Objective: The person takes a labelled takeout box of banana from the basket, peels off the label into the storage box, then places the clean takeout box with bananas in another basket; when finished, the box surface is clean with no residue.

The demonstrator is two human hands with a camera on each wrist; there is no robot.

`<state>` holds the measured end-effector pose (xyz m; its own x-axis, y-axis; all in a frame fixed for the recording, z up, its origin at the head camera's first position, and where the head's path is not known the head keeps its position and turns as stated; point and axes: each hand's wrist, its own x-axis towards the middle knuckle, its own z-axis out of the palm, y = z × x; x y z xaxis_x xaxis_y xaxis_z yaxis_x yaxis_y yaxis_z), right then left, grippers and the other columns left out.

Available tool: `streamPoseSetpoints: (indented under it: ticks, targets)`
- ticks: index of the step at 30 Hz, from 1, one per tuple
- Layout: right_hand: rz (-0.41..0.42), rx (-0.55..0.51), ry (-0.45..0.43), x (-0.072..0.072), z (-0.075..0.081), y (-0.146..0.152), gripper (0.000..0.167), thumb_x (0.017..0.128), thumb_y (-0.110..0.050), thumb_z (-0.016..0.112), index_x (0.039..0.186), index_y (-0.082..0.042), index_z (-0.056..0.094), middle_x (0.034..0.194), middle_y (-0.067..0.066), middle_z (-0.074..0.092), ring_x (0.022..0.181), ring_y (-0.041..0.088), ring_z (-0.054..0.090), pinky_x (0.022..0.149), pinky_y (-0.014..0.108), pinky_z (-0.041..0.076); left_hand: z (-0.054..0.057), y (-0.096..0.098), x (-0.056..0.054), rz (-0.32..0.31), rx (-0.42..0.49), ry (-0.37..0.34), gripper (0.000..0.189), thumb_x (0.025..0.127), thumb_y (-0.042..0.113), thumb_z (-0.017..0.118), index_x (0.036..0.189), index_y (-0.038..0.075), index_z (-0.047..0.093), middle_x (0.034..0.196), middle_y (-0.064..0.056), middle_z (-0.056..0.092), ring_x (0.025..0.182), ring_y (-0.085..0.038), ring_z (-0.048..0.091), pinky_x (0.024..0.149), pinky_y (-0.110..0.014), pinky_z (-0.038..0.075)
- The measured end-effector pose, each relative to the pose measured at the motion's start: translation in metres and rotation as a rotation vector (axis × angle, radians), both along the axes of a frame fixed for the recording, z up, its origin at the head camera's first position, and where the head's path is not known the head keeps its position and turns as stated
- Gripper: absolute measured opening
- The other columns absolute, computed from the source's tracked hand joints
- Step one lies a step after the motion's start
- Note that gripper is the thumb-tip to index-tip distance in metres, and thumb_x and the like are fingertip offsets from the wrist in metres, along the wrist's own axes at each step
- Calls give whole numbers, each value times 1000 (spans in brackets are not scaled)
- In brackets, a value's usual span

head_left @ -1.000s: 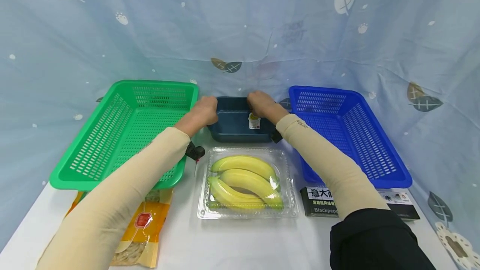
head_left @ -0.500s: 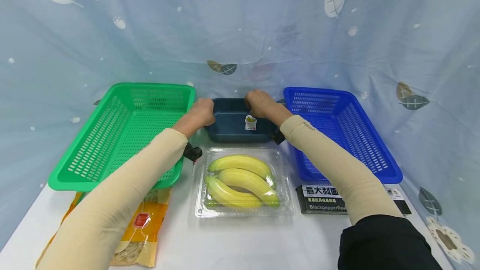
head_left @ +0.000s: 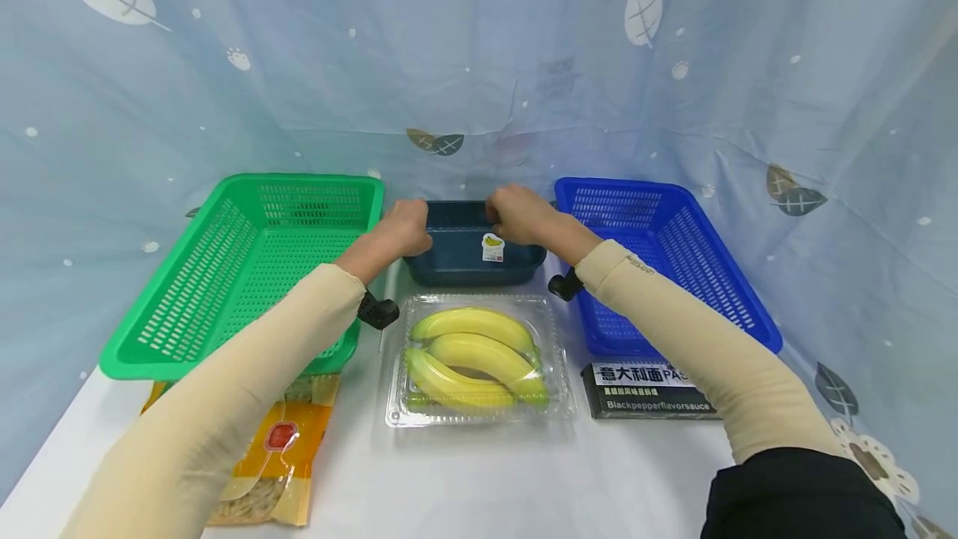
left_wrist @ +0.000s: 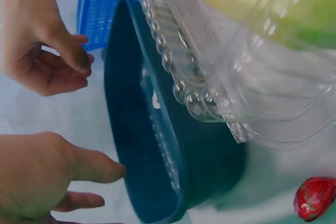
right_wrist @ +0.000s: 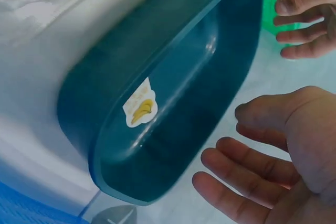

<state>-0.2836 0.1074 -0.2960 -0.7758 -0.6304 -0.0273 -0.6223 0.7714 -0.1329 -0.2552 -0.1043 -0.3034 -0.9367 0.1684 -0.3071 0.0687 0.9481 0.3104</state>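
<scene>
A dark blue plastic bin (head_left: 464, 260) with a banana sticker (head_left: 492, 246) inside stands at the back of the table. Beside its left end is my left hand (head_left: 400, 227), the thumb tip right at the rim in the left wrist view. Over the bin's right end in the head view hovers my right hand (head_left: 520, 215); its spread fingers (right_wrist: 247, 166) show off the rim in the right wrist view. Neither hand holds anything. In front of the bin lies a clear clamshell box (head_left: 561, 364) with several bananas (head_left: 479, 356) in it.
A green basket (head_left: 127, 348) stands to the left, partly over an orange food packet (head_left: 280, 456). At right is a blue basket (head_left: 718, 264), with a black pasta box (head_left: 644, 404) in front, partly behind my right forearm. A patterned curtain (head_left: 299, 48) hangs close behind.
My right hand has come off the bin's rim and its wrist has shifted rightward, uncovering the bin's right end. The left hand has loosened at its end. The head view has turned slightly right.
</scene>
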Motion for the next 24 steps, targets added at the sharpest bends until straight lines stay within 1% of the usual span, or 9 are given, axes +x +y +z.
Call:
streamPoseSetpoints:
  ticks: [2,5,10,11,15,18,19,22,24]
  targets:
    - [-4,-20,-5,5,2,4,10,91,-9,67,97,-3,72,94,10,68,84,26,63,77,41,54,2,-2,6,-20,24,19,60,98,12,57,150,-6,31,129,-24,53,83,-29,59,64,-39,47]
    - [-16,-51,-27,13,5,10,13,94,-15,68,100,-3,71,93,9,68,83,24,63,77,39,54,4,-4,15,-64,65,53,62,100,17,56,151,-7,31,141,-26,47,103,-35,59,75,-43,50]
    - [-62,-130,-74,25,10,21,25,97,-22,67,112,-2,69,98,11,69,87,25,65,79,41,54,7,-9,30,-111,121,111,58,101,22,55,149,-6,37,146,-25,45,115,-38,57,87,-48,49]
    - [-68,-143,-73,28,10,24,27,97,-23,67,114,-2,69,100,11,69,89,25,66,80,42,54,7,-10,33,-115,134,120,57,101,23,56,148,-5,38,146,-24,46,114,-38,57,88,-49,49]
    - [-99,-190,-74,40,11,33,33,98,-25,66,121,-2,66,110,14,68,99,28,65,83,44,54,9,-12,44,-129,168,137,56,102,24,56,147,-4,41,146,-23,46,125,-39,51,96,-52,47]
    - [-111,-220,-77,50,12,39,35,98,-26,65,124,-2,65,114,16,67,105,30,63,85,45,53,12,-13,54,-130,195,138,55,103,25,55,148,-2,41,139,-22,53,101,-33,63,89,-49,49]
    - [-111,-229,-76,53,12,40,36,99,-27,64,125,-2,64,115,16,67,105,30,63,86,45,53,12,-14,58,-131,203,140,54,103,25,54,147,-2,41,131,-21,58,88,-30,64,84,-47,49]
    - [-114,-252,-72,64,13,44,36,99,-27,64,125,-3,64,115,15,67,107,30,63,88,45,52,14,-15,67,-127,227,131,53,104,26,52,148,0,40,106,-15,66,60,-22,54,72,-42,45]
    - [-117,-266,-73,72,13,46,36,99,-28,64,126,-3,64,115,14,67,107,29,63,89,44,52,13,-16,73,-129,237,130,52,105,26,51,148,1,40,103,-14,66,62,-20,55,71,-41,46]
